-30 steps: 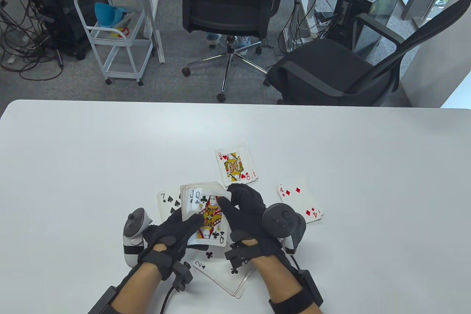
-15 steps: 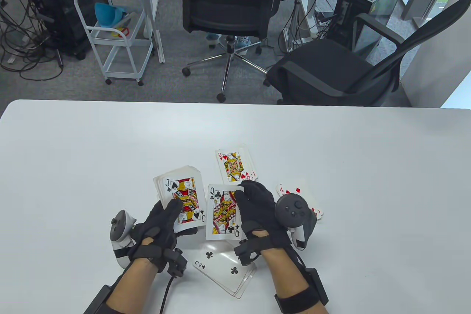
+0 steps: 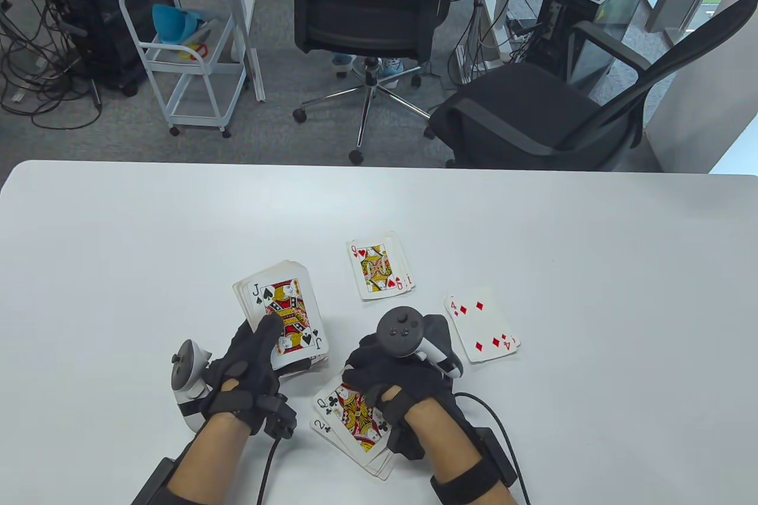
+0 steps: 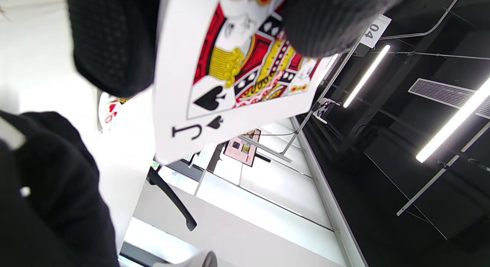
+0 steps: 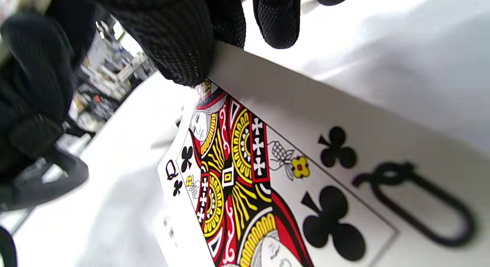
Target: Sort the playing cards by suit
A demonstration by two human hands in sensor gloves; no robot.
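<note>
**Queen of clubs at the club pile, near edge of the desk**

The white desk [image 3: 118, 244] carries every card; all of them lie in its near half, around the middle of its width.

The left hand [image 3: 249, 363] holds the unsorted deck [image 3: 283, 315] face up just above the desk, left of centre. The fingers are curled under the deck and the thumb is pressed on its face, so the grip is closed on it. The jack of spades is the top card. The deck's long axis runs from the near edge toward the far edge, leaning slightly left at the far end.

The right hand [image 3: 394, 378] sits close to the near edge, its fingers curled down on the queen of clubs [image 3: 355, 413]. The right wrist view shows the gloved fingertips [image 5: 183, 48] pinching one short edge of that card, so the hand grips it. The queen lies face up over the club pile [image 3: 361, 446], where a two of clubs shows beneath. I cannot tell whether the queen rests fully flat on the pile. Its long axis runs diagonally, from near-right to far-left.

The diamond pile [image 3: 482, 330] lies to the right of the right hand, a four on top, its long axis tilted toward the far left.

The heart pile [image 3: 379, 268] lies farthest from the near edge, a queen on top, its long axis nearly straight toward the far edge.
</note>
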